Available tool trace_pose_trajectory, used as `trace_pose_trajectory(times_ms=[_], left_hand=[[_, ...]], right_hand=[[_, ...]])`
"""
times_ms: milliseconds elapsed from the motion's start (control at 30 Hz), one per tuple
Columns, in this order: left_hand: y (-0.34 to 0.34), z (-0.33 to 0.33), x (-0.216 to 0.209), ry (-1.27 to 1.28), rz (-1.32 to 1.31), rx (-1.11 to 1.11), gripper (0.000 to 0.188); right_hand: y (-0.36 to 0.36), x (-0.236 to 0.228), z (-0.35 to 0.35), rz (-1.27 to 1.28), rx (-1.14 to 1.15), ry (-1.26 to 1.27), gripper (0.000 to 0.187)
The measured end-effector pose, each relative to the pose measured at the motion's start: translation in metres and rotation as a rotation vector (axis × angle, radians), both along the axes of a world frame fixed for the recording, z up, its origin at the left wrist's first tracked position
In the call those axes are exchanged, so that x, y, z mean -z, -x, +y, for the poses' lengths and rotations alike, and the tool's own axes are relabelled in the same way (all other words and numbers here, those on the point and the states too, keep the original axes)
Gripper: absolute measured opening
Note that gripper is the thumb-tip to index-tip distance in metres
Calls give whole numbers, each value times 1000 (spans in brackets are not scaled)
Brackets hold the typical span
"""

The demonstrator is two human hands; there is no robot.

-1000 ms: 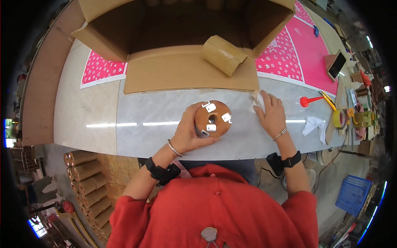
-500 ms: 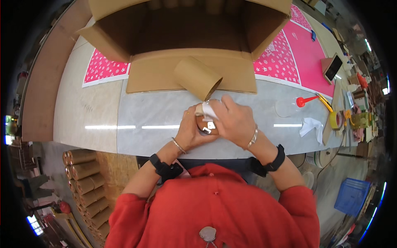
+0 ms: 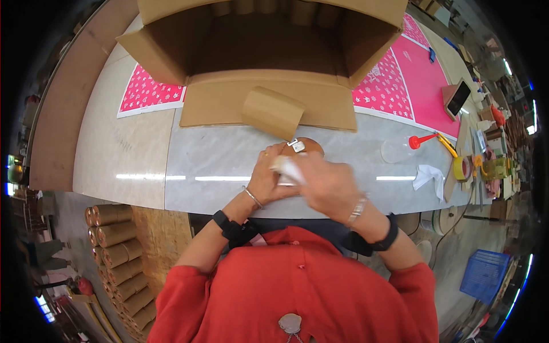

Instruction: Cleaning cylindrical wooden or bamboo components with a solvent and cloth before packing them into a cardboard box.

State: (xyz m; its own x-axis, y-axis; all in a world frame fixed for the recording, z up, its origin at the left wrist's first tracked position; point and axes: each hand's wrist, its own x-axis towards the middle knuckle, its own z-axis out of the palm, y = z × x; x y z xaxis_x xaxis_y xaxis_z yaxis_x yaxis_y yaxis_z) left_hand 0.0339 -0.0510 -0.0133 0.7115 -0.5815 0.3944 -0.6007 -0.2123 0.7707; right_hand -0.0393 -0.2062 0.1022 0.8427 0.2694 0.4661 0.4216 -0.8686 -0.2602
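Observation:
My left hand (image 3: pixel 270 174) is wrapped round the near left side of a shiny brown round piece (image 3: pixel 310 147), which reflects the lights; most of it is hidden by my hands, so its exact kind does not show. A white cloth (image 3: pixel 290 170) is bunched in my right hand (image 3: pixel 331 186), which is smeared by motion and held over the near side of the piece. Just beyond my hands a brown cardboard tube (image 3: pixel 271 111) lies on its side, partly on the front flap of the cardboard box (image 3: pixel 269 77).
More tubes stand inside the box. Pink printed sheets (image 3: pixel 423 80) lie beside it. To the right are a clear bottle with a red nozzle (image 3: pixel 414 142), a yellow cutter (image 3: pixel 447 145), yellow tape (image 3: pixel 461 168), another white cloth (image 3: pixel 430 178) and a phone (image 3: pixel 457 99). Stacked tubes (image 3: pixel 121 251) are below left.
The brown round piece has turned or tilted, so more of its shiny surface shows beyond my hands. My right hand has shifted toward me with the white cloth.

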Motion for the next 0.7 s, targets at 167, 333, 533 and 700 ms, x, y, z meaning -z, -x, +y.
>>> trace_pose_trajectory(times_ms=[167,333,533,700], left_hand=[[7,-4,-21,-89,50,-39,93],[-2,-3,4,-55,-149,-6,87],[7,-6,-15,-25,-9,-64,90],[10,-3,-15,-89,63,-56,87]], right_hand=[[-41,14,-26,20,148,185,22],[-28,4,2,-76,1,195,23],[-42,10,-42,-52,94,259,26],[-32,5,-13,-8,49,260,19]])
